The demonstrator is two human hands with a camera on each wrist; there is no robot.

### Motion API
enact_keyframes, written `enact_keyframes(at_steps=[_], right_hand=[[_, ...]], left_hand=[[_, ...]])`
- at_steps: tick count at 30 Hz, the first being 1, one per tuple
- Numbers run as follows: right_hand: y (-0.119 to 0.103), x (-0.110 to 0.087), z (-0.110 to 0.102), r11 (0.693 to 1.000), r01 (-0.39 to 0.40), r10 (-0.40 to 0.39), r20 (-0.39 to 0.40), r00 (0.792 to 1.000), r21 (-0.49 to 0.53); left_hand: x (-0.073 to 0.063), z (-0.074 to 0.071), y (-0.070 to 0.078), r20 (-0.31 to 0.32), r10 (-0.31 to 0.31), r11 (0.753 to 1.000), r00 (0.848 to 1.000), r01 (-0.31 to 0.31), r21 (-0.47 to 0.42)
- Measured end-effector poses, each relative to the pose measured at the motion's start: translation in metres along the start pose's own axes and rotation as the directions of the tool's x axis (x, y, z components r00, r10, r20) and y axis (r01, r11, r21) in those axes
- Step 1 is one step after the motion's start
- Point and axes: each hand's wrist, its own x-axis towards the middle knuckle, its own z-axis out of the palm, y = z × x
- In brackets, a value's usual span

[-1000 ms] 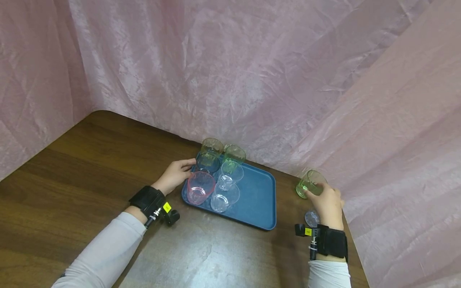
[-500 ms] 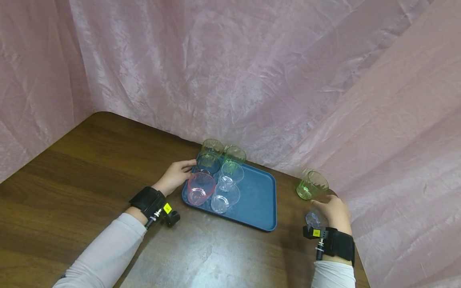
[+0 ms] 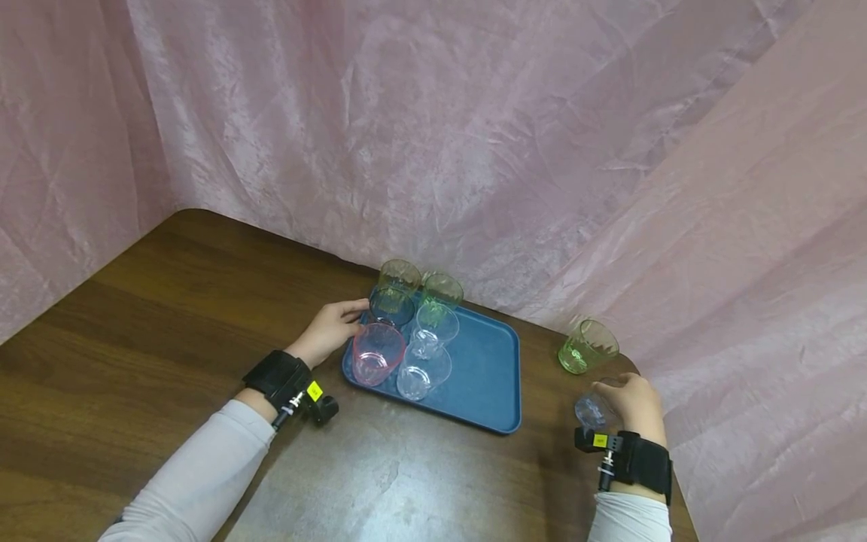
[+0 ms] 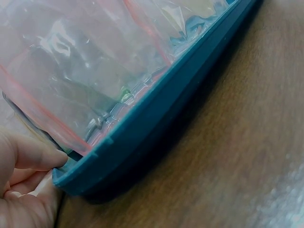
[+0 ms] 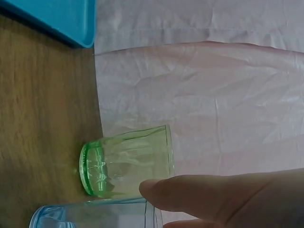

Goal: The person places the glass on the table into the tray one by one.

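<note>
My left hand (image 3: 327,331) pinches the left edge of a blue tray (image 3: 484,369); the left wrist view shows thumb and fingers at its corner (image 4: 78,178). Beside that hand, on the tray, stand a pink glass (image 3: 371,361) and a dark-tinted glass (image 3: 391,310). At the table's right side my right hand (image 3: 637,403) holds a pale blue glass (image 5: 95,216) near its rim, the thumb (image 5: 164,190) over the edge. The far side of that grip is partly hidden. A green glass (image 5: 128,164) stands upright just beyond the blue one.
Two clear glasses (image 3: 415,380), another green glass (image 3: 443,292) and a yellowish glass (image 3: 400,277) also stand on the tray, all toward its left. The tray's right half is bare. A pink curtain (image 3: 433,135) hangs along the back and right table edges.
The right hand has let go of the green glass, drawn back toward the near right, and come to the rim of the pale blue glass. The left hand has stayed at the tray.
</note>
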Motion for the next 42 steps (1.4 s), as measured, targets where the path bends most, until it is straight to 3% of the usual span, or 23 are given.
enact_keyframes(at_steps=[19,42], right_hand=[[-0.006,0.006,0.007,0.997,0.002,-0.008,-0.073,0.997,-0.079],[-0.016,-0.008,0.013,1.0,0.021,-0.021,-0.136,0.991,-0.001]], left_hand=[[0.001,-0.001,0.0,-0.006,-0.001,1.0,1.0,0.001,0.003],[0.001,0.0,0.0,-0.007,-0.004,1.0,1.0,0.004,0.01]])
